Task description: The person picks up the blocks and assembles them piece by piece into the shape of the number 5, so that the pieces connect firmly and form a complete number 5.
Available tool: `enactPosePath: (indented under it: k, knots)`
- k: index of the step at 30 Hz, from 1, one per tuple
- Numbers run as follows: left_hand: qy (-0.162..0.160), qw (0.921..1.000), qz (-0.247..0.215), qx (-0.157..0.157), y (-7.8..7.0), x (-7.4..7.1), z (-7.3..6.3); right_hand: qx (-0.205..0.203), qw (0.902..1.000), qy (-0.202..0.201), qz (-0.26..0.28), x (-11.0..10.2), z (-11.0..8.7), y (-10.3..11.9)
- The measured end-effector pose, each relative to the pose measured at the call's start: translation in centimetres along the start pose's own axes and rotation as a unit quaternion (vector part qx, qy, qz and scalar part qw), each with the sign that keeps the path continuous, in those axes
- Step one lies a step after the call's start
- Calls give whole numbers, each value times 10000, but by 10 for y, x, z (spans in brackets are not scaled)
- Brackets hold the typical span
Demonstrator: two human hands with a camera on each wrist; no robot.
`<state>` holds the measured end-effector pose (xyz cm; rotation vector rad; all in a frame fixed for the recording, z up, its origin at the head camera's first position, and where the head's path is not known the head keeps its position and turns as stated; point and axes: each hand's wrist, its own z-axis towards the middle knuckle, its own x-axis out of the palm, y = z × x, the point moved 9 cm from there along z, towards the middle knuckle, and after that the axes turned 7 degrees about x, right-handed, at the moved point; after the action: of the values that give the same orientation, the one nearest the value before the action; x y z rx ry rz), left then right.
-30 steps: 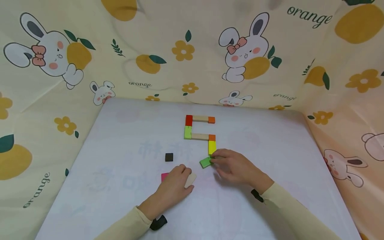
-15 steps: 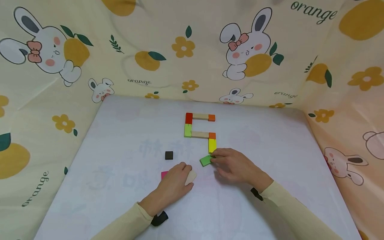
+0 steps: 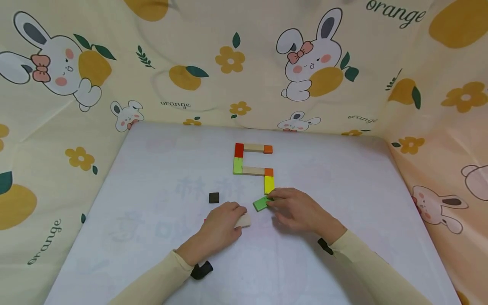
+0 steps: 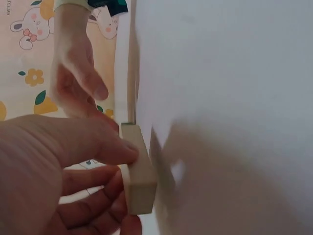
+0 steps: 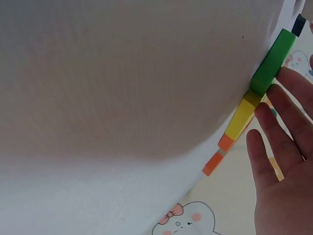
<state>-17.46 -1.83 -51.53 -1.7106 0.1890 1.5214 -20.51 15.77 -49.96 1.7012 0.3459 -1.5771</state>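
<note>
In the head view my left hand [image 3: 222, 226] grips a plain pale wooden block [image 3: 242, 220]. The left wrist view shows that wooden block [image 4: 140, 169] between thumb and fingers, over the white surface. My right hand [image 3: 299, 209] touches a green block [image 3: 261, 203], which lies slanted below a yellow block [image 3: 268, 184]. In the right wrist view, fairly straight fingers [image 5: 281, 132] rest along the side of the green block [image 5: 273, 63], whose end meets the yellow block [image 5: 243, 116]. A pink block lies almost wholly hidden behind my left hand.
The yellow block ends a row of joined pieces: a red block [image 3: 239, 150], a light green block [image 3: 238, 166], two plain wooden strips and two orange pieces [image 3: 268, 149]. A black square block [image 3: 214, 198] lies apart on the white table [image 3: 152, 254]. Patterned cloth walls [image 3: 251, 84] stand behind.
My left hand has shifted slightly up with the wooden block, which has turned a little and now covers more of the pink block. The right hand and green block stay nearly still.
</note>
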Motion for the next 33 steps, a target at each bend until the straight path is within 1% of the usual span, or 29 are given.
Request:
enactPosePath:
  k: [4, 6, 11, 14, 19, 22, 28, 33]
  knots:
    - [88, 9996, -6, 284, 4, -7, 10, 45, 10000, 19, -8, 0, -1, -1]
    - [224, 9989, -5, 419, 6, -9, 15, 59, 10000, 19, -6, 0, -1, -2]
    - [451, 9960, 140, 754, 9, -11, 28, 59, 10000, 5, -45, 1, -2, -3]
    - [495, 9946, 147, 898, 10, -10, 34, 55, 9999, 23, -102, 2, -2, -2]
    - [668, 9935, 182, 906, 12, -4, 41, 59, 9998, 63, -184, 2, -2, -1]
    - [712, 9934, 227, 866, 14, -2, 43, 80, 9998, 81, -160, 2, -1, 0]
    - [764, 9932, 226, 845, 13, -2, 44, 138, 9997, 61, -170, 3, -1, -1]
    - [736, 9930, 247, 888, 12, -3, 43, 105, 9998, 26, -154, 4, 0, 0]
